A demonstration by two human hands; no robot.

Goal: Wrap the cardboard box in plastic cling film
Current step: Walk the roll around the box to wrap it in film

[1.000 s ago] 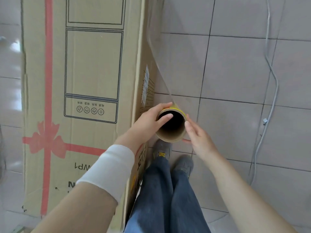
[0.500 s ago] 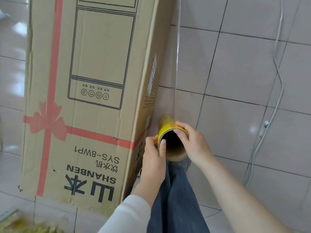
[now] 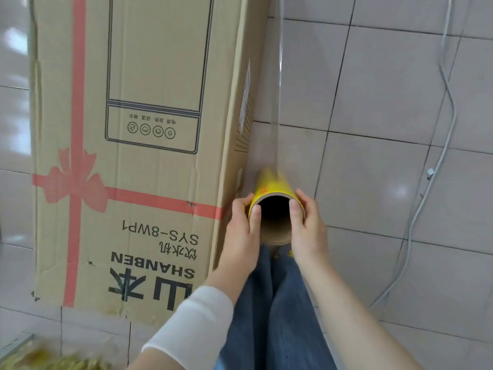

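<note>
The cardboard box [image 3: 149,161] sits on the tiled floor [image 3: 386,97] just left of my legs. Its printed corrugated face is toward me and its narrow side face is beside the roll. A clear, glossy film sheet [image 3: 269,97] runs from the roll away along that side face. I judge it is held taut so that it lays flat without creases.

The cling film roll [image 3: 274,186] is a yellow cylinder on a brown cardboard core, positioned close to the box edge. My left hand [image 3: 241,233] and right hand [image 3: 310,233] each grip its near end, thumbs hooked inside the hollow core and fingers curled outside. This probably lets the roll turn while paying out.

A grey cable [image 3: 450,108] lies on the tiles, well apart to the right.
</note>
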